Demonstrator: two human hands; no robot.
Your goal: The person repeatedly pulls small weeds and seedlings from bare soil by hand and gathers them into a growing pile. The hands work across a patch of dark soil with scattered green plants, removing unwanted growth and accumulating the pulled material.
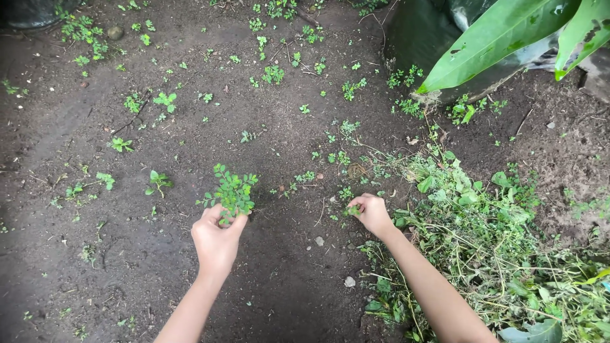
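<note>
We see only the leafy top of the small weed (232,190); its stem is hidden inside the left hand (216,240), whose fingers clench it over the dark soil (127,254). The right hand (372,215) pinches a tiny sprig (351,209) at its fingertips, beside the heap of pulled weeds (495,254).

Dark brown soil (127,254); bright green sprig (232,190); pale green weed pile (495,241) beside it; glossy green leaf (495,38).

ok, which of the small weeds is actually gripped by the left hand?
The bushy leafy weed, pinched by the left hand; it is the largest sprig, while the others stand untouched in the soil.
</note>
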